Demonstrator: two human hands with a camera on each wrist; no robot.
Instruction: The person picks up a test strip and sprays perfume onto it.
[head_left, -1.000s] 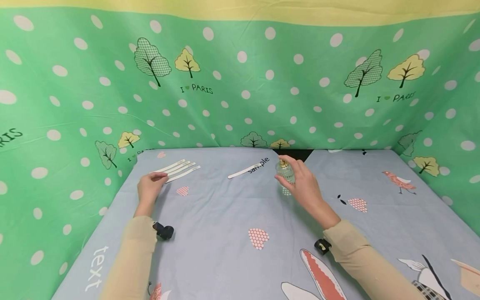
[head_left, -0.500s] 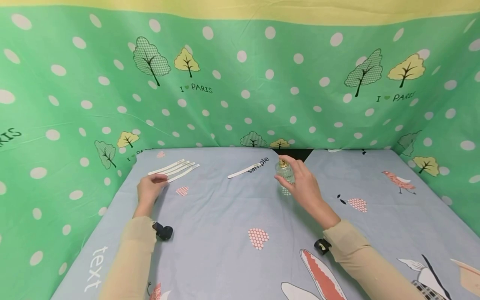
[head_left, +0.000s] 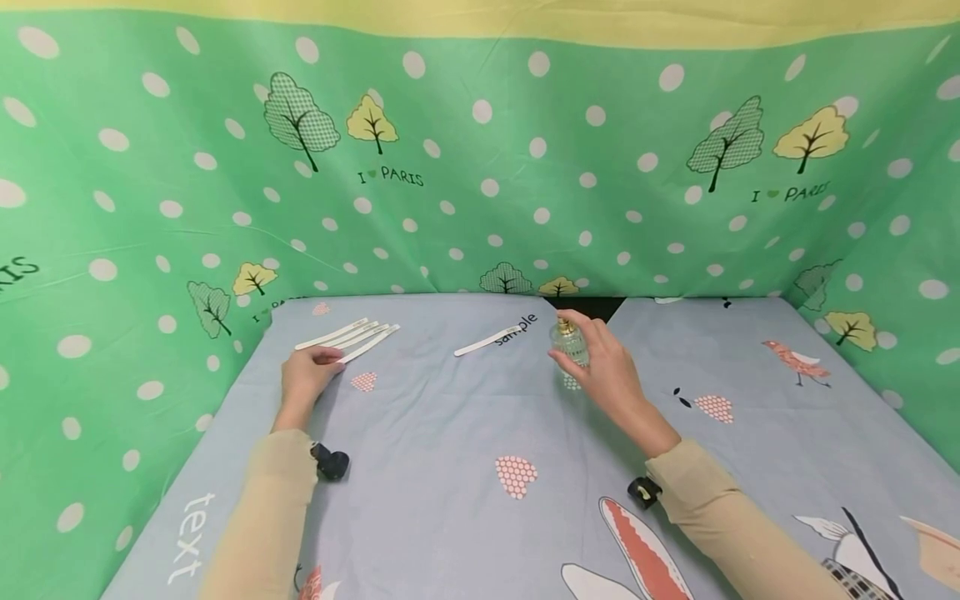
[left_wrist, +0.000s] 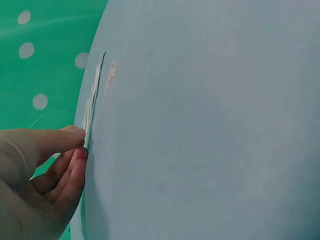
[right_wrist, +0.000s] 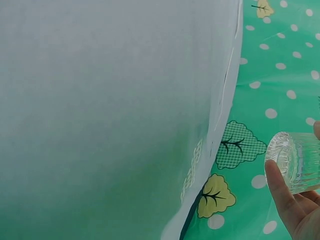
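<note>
green wall (head_left: 525,175): we see white dots and trees on it, behind the table and at both sides.
table cloth (head_left: 435,433): it is gray-blue, with printed hearts and a bird.
right hand (head_left: 603,358): its fingers are bent round the glass bottle (head_left: 570,345), with one finger up at the gold top (head_left: 565,326) and the thumb low down.
left hand (head_left: 310,372): its thumb and finger pinch the end of the near strip (head_left: 368,345).
row of strips (head_left: 331,333): they lie side by side at the left. the left hand hides some ends, so we can't count them for sure.
glass bottle: it looks held up over the table, well apart from the left hand.
near strip: we think the step now is picking this one out of the row. we think the next move calls for a snug pinch and a slow lift that drags no others, with the glass bottle kept steady.
lone strip (head_left: 484,342): it lies by itself between the two hands, over a printed word.
gold top: we can't tell if it is being pushed.
</note>
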